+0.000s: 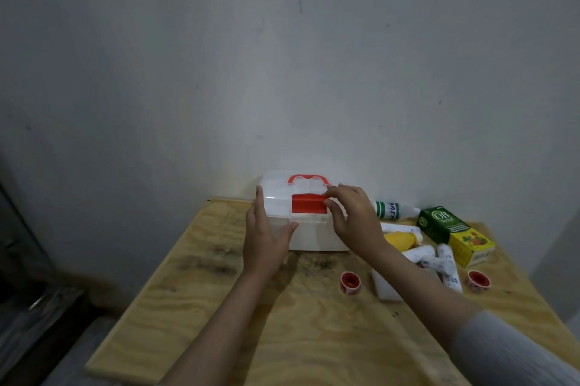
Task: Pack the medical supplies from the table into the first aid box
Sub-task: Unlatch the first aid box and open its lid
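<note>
A white first aid box (309, 236) with a clear lid, red handle (308, 180) and red front latch (307, 205) stands closed at the table's far edge by the wall. My left hand (266, 235) lies flat against the box's left side, thumb on the front. My right hand (351, 219) has its fingertips pinched on the right end of the red latch. To the right lie a green-and-yellow carton (455, 235), a white bottle with a green label (394, 209), a yellow bottle (400, 239), several rolled bandages (445, 263) and two red tape rolls (350, 282) (478, 280).
The plywood table (219, 307) meets a stained white wall at the back. Its left edge drops to a dark floor area. A flat white pack (387, 288) lies under my right forearm.
</note>
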The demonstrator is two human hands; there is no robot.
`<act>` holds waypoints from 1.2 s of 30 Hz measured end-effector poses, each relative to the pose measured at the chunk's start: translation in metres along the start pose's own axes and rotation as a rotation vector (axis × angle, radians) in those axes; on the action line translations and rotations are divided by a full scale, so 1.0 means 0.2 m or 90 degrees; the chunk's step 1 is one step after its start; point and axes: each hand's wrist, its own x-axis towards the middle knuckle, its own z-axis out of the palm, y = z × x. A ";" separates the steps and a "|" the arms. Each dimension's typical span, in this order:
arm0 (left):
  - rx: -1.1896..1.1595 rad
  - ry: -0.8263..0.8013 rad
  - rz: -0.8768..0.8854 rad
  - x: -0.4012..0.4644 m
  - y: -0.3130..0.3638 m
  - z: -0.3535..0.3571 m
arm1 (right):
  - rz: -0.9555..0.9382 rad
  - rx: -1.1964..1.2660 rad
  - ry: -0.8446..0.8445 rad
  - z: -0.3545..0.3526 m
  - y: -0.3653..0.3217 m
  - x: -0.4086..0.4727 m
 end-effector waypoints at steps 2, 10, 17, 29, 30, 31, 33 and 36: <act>-0.006 -0.010 0.002 -0.01 0.00 -0.02 | 0.023 0.003 0.021 -0.02 -0.01 0.03; -0.039 -0.034 0.006 -0.07 0.00 -0.06 | 0.107 0.046 0.070 -0.12 -0.04 0.30; -0.025 -0.043 0.004 -0.06 0.03 -0.09 | 0.113 0.081 0.126 -0.13 0.03 0.50; 0.003 -0.084 -0.025 -0.03 -0.03 -0.08 | 0.054 -0.135 -0.067 -0.14 0.17 0.49; 0.005 -0.082 -0.028 -0.03 -0.02 -0.07 | 0.058 -0.138 -0.091 -0.15 0.18 0.49; 0.006 -0.077 -0.030 -0.03 -0.02 -0.07 | 0.058 -0.139 -0.108 -0.16 0.19 0.48; 0.016 -0.061 -0.030 -0.02 -0.01 -0.05 | 0.054 -0.130 -0.117 -0.19 0.20 0.47; 0.043 -0.038 -0.011 0.00 -0.01 -0.03 | 0.055 -0.091 -0.074 -0.28 0.21 0.43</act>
